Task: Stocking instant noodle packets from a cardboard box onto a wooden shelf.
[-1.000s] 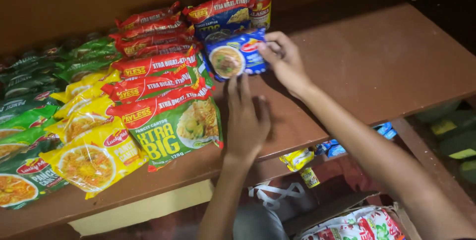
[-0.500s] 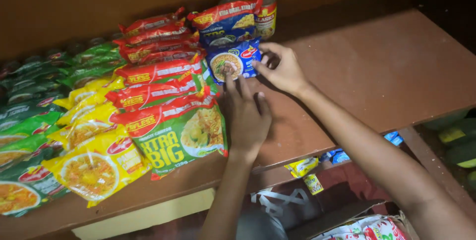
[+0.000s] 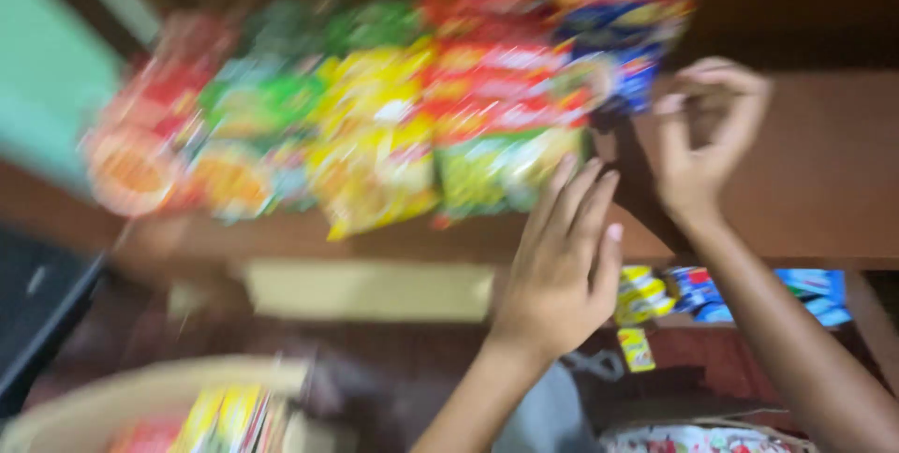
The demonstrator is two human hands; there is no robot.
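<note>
The whole view is motion-blurred. Rows of noodle packets lie on a brown wooden shelf (image 3: 824, 182): red ones (image 3: 487, 88), a yellow one (image 3: 375, 172), a green one (image 3: 496, 168) and a blue one (image 3: 632, 79) at the right end. My left hand (image 3: 562, 266) hovers flat with its fingers stretched out at the shelf's front edge, just right of the green packet, holding nothing. My right hand (image 3: 702, 135) is beside the blue packet with its fingers curled. The blur hides whether it grips the packet.
A cardboard box (image 3: 140, 397) with more packets (image 3: 225, 416) sits at the lower left. Small yellow sachets (image 3: 646, 294) and blue packets (image 3: 815, 280) lie under the shelf on the right. A pale green wall (image 3: 47, 88) is at the left.
The view has swung left and down and turned blurry. My left hand has drawn back from the green packet to the shelf edge. The blue packet now sits in line with the rows.
</note>
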